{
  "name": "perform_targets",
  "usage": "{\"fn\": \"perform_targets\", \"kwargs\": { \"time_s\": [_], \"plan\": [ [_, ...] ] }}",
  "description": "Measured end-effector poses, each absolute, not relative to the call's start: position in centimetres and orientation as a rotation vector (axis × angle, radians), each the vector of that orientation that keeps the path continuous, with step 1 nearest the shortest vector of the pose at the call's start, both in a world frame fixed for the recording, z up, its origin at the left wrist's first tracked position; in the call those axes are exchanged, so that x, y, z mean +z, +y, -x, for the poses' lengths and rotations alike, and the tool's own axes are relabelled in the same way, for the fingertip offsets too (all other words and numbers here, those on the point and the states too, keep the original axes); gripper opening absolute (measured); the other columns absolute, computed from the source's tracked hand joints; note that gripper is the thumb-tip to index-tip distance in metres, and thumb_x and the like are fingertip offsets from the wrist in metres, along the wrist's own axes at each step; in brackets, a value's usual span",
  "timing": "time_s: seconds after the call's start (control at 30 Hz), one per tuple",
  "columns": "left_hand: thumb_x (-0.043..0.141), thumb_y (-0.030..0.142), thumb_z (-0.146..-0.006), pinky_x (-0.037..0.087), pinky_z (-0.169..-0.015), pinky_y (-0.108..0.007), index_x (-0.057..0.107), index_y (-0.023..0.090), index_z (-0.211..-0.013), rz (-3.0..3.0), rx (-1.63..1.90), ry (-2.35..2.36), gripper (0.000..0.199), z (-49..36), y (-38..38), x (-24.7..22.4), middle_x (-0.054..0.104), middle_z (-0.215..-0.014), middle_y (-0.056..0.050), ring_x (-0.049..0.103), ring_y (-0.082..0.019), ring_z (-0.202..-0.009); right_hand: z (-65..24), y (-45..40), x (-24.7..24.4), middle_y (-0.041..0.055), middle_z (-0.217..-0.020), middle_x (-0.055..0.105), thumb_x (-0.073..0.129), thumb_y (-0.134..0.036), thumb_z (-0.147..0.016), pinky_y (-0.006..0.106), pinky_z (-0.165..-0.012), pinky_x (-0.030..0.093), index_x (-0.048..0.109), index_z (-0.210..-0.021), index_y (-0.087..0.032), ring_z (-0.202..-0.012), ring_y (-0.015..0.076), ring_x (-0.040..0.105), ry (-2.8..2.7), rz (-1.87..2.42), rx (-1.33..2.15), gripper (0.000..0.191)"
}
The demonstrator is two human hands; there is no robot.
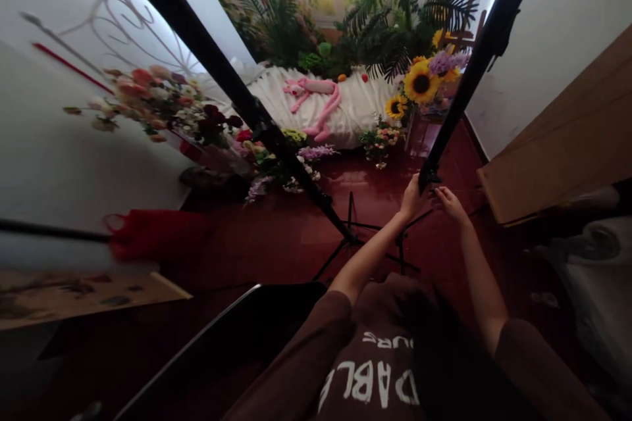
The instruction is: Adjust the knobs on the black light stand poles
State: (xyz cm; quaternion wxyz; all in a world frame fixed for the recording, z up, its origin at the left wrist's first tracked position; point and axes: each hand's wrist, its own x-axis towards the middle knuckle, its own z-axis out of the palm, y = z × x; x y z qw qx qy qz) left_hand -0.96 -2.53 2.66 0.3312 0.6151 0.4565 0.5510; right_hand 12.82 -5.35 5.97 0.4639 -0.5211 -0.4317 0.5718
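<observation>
A black light stand [461, 89] rises on the right, its pole slanting up to the top edge. My left hand [413, 197] is closed round the pole low down, just beside a dark clamp knob [430, 177]. Right of the knob is my right hand [450, 202], its thumb and fingertips pinched together at or near the knob; whatever lies between them is too small to make out. The stand's legs spread on the dark red floor below my hands.
A second black stand [269, 135] slants across the left centre. Behind are a draped bed [355, 115] with a pink plush toy [320, 87], sunflowers [421, 81], palms and flower bunches [148, 95]. A brown board [557, 138] leans right; a red bag [153, 235] is left.
</observation>
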Motion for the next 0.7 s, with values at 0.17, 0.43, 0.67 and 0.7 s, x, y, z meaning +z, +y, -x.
{"fn": "perform_targets", "kwargs": {
  "time_s": [0.17, 0.43, 0.67, 0.7],
  "plan": [
    [0.057, 0.046, -0.092, 0.049, -0.079, -0.03, 0.054, 0.018, -0.108, -1.64, 1.435, 1.202, 0.032, 1.1, -2.7, 1.8, 0.066, -0.1, -0.01, 0.064, -0.018, -0.086, -13.8, -5.1, 5.7, -0.0018, -0.077, 0.071, 0.083, -0.047, -0.061, 0.021, -0.055, 0.051, 0.064, -0.088, -0.021, -0.062, 0.0107, 0.062, -1.223, 1.204, 1.258, 0.042],
    [0.053, 0.045, -0.094, 0.046, -0.072, -0.025, 0.052, 0.019, -0.107, -1.628, 1.489, 1.167, 0.029, 0.9, -2.7, 1.8, 0.063, -0.092, -0.006, 0.059, -0.014, -0.077, -14.1, -4.0, 4.7, 0.0061, -0.097, 0.07, 0.072, -0.038, -0.073, 0.034, -0.078, 0.054, 0.067, -0.055, -0.021, -0.08, 0.0157, 0.064, -1.393, 1.182, 0.714, 0.026],
    [0.053, 0.038, -0.094, 0.049, -0.081, -0.029, 0.054, 0.019, -0.108, -1.646, 1.533, 1.063, 0.024, 1.2, -2.3, 1.4, 0.063, -0.098, -0.007, 0.061, -0.016, -0.086, -10.7, -5.1, 5.8, 0.0077, -0.102, 0.073, 0.061, -0.041, -0.085, 0.04, -0.091, 0.052, 0.072, -0.099, -0.02, -0.097, 0.0223, 0.068, -1.384, 1.287, 0.49, 0.027],
    [0.053, 0.037, -0.094, 0.05, -0.083, -0.031, 0.054, 0.019, -0.109, -1.645, 1.536, 1.042, 0.024, 1.2, -2.3, 1.3, 0.064, -0.1, -0.008, 0.061, -0.016, -0.088, -9.9, -5.2, 6.1, 0.0084, -0.102, 0.073, 0.064, -0.045, -0.083, 0.04, -0.09, 0.053, 0.07, -0.105, -0.02, -0.096, 0.0228, 0.068, -1.425, 1.32, 0.466, 0.034]
  ]
}}
